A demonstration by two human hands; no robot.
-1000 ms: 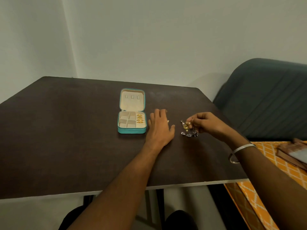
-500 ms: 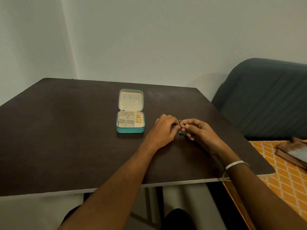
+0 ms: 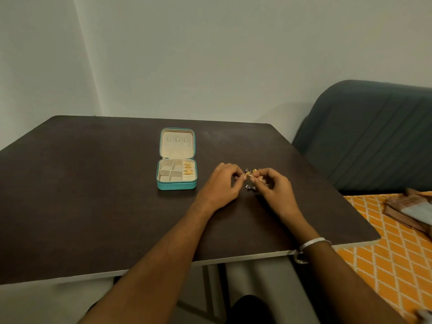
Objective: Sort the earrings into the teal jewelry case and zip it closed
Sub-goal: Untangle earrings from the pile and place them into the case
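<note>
The teal jewelry case [image 3: 176,184] lies open on the dark table [image 3: 93,195], its cream lid folded back. Several gold earrings [image 3: 188,170] fill its right-hand compartment; the other compartments look bare. Just right of the case, my left hand [image 3: 221,185] and my right hand [image 3: 273,187] meet fingertip to fingertip and both pinch a small cluster of gold earrings [image 3: 251,173] held slightly above the table. A silvery earring [image 3: 250,187] lies on the table under the hands.
A dark green sofa [image 3: 364,139] stands to the right of the table. An orange patterned cloth [image 3: 385,242] with a brown folded item [image 3: 409,211] lies at the right, below the table's edge. The wall runs close behind the table.
My left hand lifted off the table and moved right to join the right hand at the gold earrings; now both pinch the cluster. The camera view has shifted slightly.
</note>
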